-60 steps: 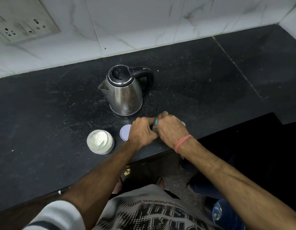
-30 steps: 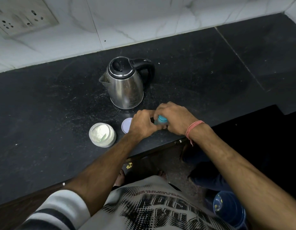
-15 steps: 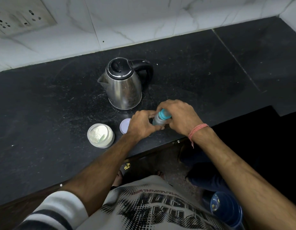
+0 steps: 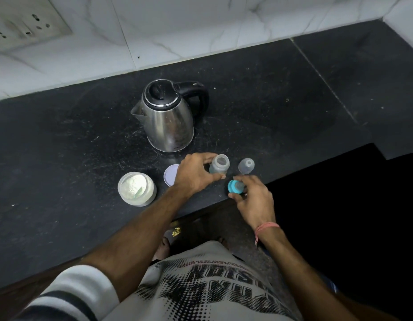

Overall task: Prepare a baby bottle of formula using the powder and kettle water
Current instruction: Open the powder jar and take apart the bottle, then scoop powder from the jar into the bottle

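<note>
My left hand (image 4: 193,176) is gripping the open bottle (image 4: 219,165), upright on the counter (image 4: 62,140). Right hand (image 4: 254,198) is pinching the teal nipple ring (image 4: 234,186) just beside it, w/ kettle (image 4: 168,117) behind.

A black stone worktop (image 4: 62,144), speckled and scuffed with pale marks, fills the middle of the view, with a seam (image 4: 321,79) running across it at 2 o'clock. Behind it, from 10 to 1 o'clock, a wall of white marbled tiles (image 4: 177,26) is seen, and a grey socket plate (image 4: 22,24) is set into the tiles at 10 o'clock. Below the worktop's front edge, near 6 o'clock, a small gold-coloured scrap (image 4: 176,231) lies on the floor (image 4: 245,230). A dark recess (image 4: 339,216) is seen at 4 o'clock.
</note>
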Available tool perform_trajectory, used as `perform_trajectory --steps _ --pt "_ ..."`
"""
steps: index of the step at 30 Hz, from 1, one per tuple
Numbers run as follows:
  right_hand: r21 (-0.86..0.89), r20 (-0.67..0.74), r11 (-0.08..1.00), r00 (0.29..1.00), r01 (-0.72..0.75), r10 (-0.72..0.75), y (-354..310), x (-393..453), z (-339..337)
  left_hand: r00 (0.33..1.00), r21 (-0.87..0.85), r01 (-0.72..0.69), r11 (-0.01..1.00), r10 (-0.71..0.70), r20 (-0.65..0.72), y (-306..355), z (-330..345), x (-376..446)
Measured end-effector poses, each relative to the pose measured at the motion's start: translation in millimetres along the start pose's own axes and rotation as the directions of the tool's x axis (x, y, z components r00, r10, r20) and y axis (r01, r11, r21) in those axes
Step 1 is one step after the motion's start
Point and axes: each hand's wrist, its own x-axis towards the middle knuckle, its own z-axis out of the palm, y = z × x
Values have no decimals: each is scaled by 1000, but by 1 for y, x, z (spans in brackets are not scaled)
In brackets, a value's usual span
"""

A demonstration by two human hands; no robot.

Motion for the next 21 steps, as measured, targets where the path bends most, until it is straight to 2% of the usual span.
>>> perform_trajectory --steps 5,12,15,17,21 --pt "-84 -23 996 999 37 -39 -2 3 7 1000 16 16 1000 -16 -8 6 -1 -4" --pt "-87 -5 996 1000 18 -18 -2 9 12 999 6 36 999 -36 -21 10 -1 -6" --pt "-20 -9 1000 1000 -11 11 -4 6 9 997 -12 75 997 -75 -15 10 -1 -3" --pt "49 -58 998 998 -26 28 -7 0 3 993 -36 115 993 -115 -4 9 0 -1" --pt "170 -162 985 987 24 4 -19 -10 -5 996 -78 93 993 -94 -8 8 0 -9"
